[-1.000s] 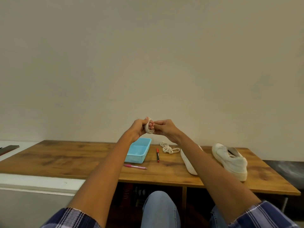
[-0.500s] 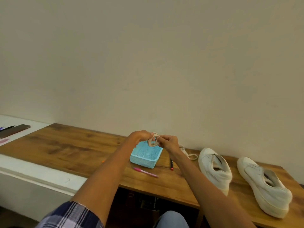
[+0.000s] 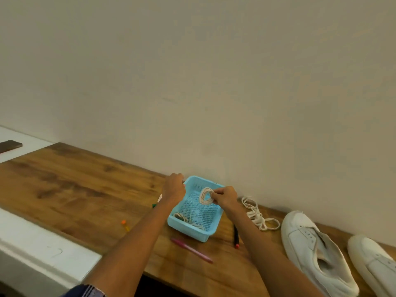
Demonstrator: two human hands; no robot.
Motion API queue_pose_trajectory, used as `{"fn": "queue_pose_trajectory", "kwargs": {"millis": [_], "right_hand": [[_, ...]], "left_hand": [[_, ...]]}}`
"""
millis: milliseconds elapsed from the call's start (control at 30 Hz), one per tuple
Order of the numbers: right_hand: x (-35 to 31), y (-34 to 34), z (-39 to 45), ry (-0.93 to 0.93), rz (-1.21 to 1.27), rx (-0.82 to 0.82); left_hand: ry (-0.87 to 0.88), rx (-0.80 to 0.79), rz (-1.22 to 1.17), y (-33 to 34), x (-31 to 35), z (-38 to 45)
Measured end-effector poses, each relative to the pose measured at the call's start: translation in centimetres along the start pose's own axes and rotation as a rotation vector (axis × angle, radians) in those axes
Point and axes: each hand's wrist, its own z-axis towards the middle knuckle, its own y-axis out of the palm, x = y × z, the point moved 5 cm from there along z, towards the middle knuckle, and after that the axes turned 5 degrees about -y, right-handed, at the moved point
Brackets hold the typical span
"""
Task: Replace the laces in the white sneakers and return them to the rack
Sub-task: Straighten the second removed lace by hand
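Right now the right hand [image 3: 225,198] pinches a coiled lace [image 3: 206,196] between thumb and fingertips, holding it just above the inside of a blue basket [image 3: 212,229]. Across the basket from that pinch, the left hand [image 3: 174,188] curls over the basket's far left rim. Below the held coil, more laces [image 3: 182,217] lie in the basket. To the right of the grip a loose lace [image 3: 256,214] rests on the wooden bench [image 3: 75,189], and farther right stand two white sneakers [image 3: 317,251], unlaced.

My blue mesh basket [image 3: 211,231] sits on the brown wood-grain tabletop [image 3: 70,189], beside a pink pen [image 3: 191,250], white sneakers [image 3: 317,251] and cream laces [image 3: 257,215].
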Motion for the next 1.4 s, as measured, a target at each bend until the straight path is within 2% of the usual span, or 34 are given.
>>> {"fn": "queue_pose_trajectory", "kwargs": {"millis": [100, 233, 433, 700, 900, 967, 1033, 1133, 1167, 1233, 1300, 1333, 1400], "right_hand": [[0.5, 1.2, 2.3, 0.032, -0.050, -0.004], [-0.3, 4.0, 5.3, -0.089, -0.320, -0.135], [-1.1, 7.7, 6.9, -0.153, -0.659, -0.290], [-0.8, 8.4, 6.4, -0.173, -0.828, -0.177], [-1.1, 7.2, 5.9, -0.215, -0.809, -0.153], [-2.1, 5.3, 5.9, -0.287, -0.684, -0.056], [-2.8, 2.0, 5.7, -0.318, -0.569, 0.115], [-1.9, -3.9, 4.9, -0.219, -0.544, 0.285], [-0.7, -5.4, 4.5, -0.143, -0.621, 0.257], [2.6, -6.7, 2.8, 0.006, -0.873, 0.060], [6.0, -6.8, 0.5, 0.110, -0.991, -0.128], [7.1, -7.0, -0.4, 0.128, -0.976, -0.162], [7.2, -8.5, -1.4, 0.136, -0.914, -0.111]], "left_hand": [[0.010, -0.010, 0.086, 2.3, -0.9, 1.4], [-0.023, 0.032, 0.187, 4.3, -1.3, 1.0], [-0.060, 0.070, 0.118, 4.2, -1.4, 1.1], [-0.029, 0.083, 0.121, 4.5, -0.8, 0.8], [-0.006, 0.113, 0.176, 4.5, -0.2, 0.3], [-0.003, 0.114, 0.186, 4.3, -0.1, 0.0], [-0.006, 0.106, 0.185, 4.1, -0.1, -0.3], [0.002, 0.128, 0.161, 3.8, 0.3, -0.5], [0.010, 0.149, 0.150, 3.6, 0.5, -0.6], [0.038, 0.188, 0.149, 3.3, 1.4, -1.0], [0.078, 0.208, 0.175, 3.2, 2.7, -1.9], [0.103, 0.213, 0.181, 3.2, 3.3, -2.3], [0.154, 0.226, 0.192, 2.7, 4.7, -3.1]]}}
